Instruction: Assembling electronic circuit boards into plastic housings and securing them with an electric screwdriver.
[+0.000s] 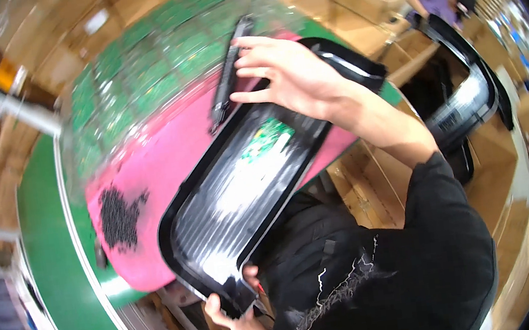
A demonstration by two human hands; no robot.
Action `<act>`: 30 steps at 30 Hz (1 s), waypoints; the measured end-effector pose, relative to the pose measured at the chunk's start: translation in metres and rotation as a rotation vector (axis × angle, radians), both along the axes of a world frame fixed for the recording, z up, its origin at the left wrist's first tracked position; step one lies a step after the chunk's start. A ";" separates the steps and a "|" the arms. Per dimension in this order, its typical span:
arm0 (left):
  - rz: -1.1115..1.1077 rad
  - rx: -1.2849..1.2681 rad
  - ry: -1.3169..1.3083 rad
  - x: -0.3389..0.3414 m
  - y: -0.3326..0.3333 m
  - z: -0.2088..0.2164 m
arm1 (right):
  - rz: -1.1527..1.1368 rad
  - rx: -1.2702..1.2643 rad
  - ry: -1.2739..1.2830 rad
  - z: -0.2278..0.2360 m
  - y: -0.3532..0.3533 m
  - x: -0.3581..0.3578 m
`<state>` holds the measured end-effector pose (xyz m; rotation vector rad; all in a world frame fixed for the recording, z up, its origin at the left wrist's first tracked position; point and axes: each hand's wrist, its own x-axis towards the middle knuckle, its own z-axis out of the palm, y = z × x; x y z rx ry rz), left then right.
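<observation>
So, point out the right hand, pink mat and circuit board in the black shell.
Right hand (293,74): head view, hand's middle.
Pink mat (167,166): head view, bare surface.
Circuit board (266,141): head view, board's middle.

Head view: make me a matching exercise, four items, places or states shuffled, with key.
1. Loose green circuit board
2. Small black pieces
3. Left hand
4. Right hand

A. Heaped on the pink mat
B. Fingers at the slender black bar, grip unclear
C. Lying inside the black housing
D. Gripping the housing's lower end in the picture

Pairs: 1-C, 2-A, 3-D, 4-B
</observation>
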<state>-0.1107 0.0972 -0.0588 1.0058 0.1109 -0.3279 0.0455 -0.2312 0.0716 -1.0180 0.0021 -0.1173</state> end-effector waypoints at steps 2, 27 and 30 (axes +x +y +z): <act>0.114 0.037 -0.001 -0.010 0.012 0.002 | -0.108 -0.298 -0.049 0.017 -0.015 -0.009; 1.433 -0.591 -0.610 0.013 0.262 0.033 | -1.488 -0.918 1.454 -0.153 -0.411 -0.284; 1.421 -0.178 -0.486 0.022 0.217 0.050 | -1.573 -1.081 1.277 -0.150 -0.397 -0.272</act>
